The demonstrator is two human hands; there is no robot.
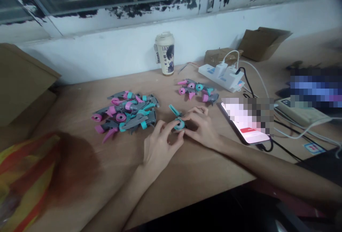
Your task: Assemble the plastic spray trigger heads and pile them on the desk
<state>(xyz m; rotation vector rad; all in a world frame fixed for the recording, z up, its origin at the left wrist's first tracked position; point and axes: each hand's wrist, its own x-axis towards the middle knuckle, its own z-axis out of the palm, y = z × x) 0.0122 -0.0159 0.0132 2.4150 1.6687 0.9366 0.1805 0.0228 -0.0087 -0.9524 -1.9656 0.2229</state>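
Both hands meet over the wooden table around one grey and teal trigger sprayer head (179, 124). Its round teal collar faces me, and a teal lever sticks out toward the back left. My left hand (162, 143) pinches the collar from the left with thumb and forefinger. From the right, my right hand (201, 127) closes on the same sprayer head, its fingers hiding part of the grey body. Left of my hands lies a heap of sprayer heads (128, 111) in grey, pink and teal. Behind my right hand is a smaller group of sprayer heads (196, 89).
A lidded coffee cup (166, 56) stands by the wall. At right are a white power strip (221, 77) with plugged chargers, a lit phone (245, 125) and trailing cables. Cardboard boxes (260, 43) sit at the back right; another cardboard box (21, 82) and a red-yellow bag (29, 178) are at left.
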